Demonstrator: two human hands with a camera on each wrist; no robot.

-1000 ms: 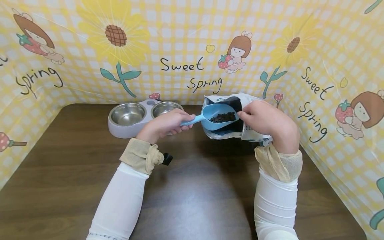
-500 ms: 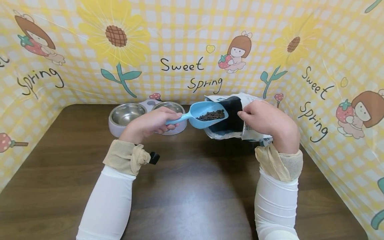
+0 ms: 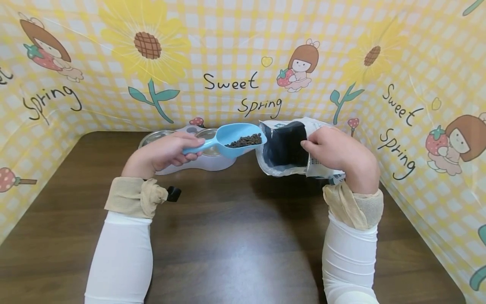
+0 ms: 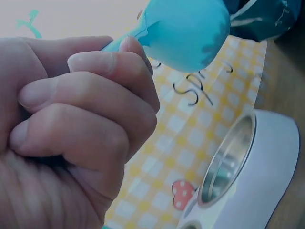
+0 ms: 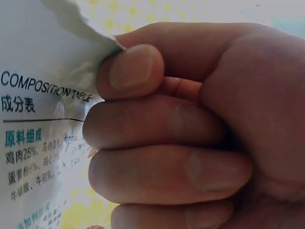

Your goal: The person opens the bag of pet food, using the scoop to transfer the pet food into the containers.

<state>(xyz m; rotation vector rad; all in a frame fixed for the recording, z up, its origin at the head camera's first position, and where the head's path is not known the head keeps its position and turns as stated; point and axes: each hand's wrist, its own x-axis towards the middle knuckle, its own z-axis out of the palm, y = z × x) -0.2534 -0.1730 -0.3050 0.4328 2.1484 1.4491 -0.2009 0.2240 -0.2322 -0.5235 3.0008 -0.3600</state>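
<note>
My left hand (image 3: pixel 165 153) grips the handle of a light blue scoop (image 3: pixel 235 131), fingers curled round it. Dark brown kibble (image 3: pixel 244 140) lies in the scoop, which is held level just left of the bag's mouth and partly over the double bowl. My right hand (image 3: pixel 338 152) pinches the edge of a white food bag (image 3: pixel 322 169) between thumb and fingers. That bag lies on its side, its dark mouth facing left. In the right wrist view, printed text shows on the bag (image 5: pixel 38 124) beside the curled fingers.
A pale double bowl stand (image 3: pixel 216 164) with two steel bowls sits at the back of the brown wooden table (image 3: pixel 228 236); my left hand hides part of it. Behind the table hangs a yellow checked cloth (image 3: pixel 235 42), which also runs along both sides.
My left hand has drawn the scoop of kibble leftward out of the bag's mouth, toward the bowls. The right hand has stayed on the bag's edge.
</note>
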